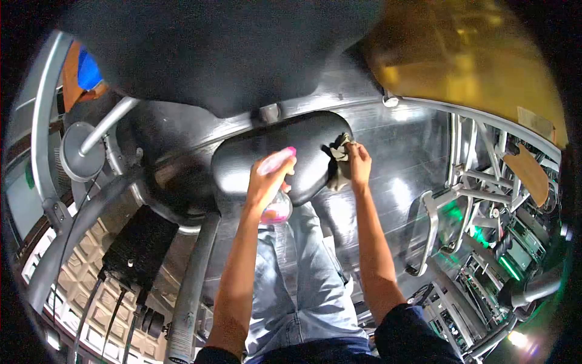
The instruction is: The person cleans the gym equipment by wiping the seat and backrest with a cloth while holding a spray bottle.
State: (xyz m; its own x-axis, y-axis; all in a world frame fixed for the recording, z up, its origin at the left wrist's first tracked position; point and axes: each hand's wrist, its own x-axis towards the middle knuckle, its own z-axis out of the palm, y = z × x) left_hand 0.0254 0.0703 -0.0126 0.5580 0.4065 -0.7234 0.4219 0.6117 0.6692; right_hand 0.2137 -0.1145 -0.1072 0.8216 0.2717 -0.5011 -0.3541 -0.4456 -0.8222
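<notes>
My left hand (267,185) is wrapped round a spray bottle (276,212) with a pink-and-white head and a clear lower part. The bottle is over the near left part of a black padded seat (254,158). My right hand (359,162) pinches a crumpled greyish cloth (341,155) at the seat's right end. Part of the cloth hangs down beside the pad's edge. Above the seat, a large dark pad (230,54) fills the top of the view.
Grey machine tubing (194,285) and a black block-shaped part (139,249) stand at left. A round grey disc (82,151) sits on a bar there. Gym machine frames (479,182) line the right side. A yellow panel (473,67) is at upper right.
</notes>
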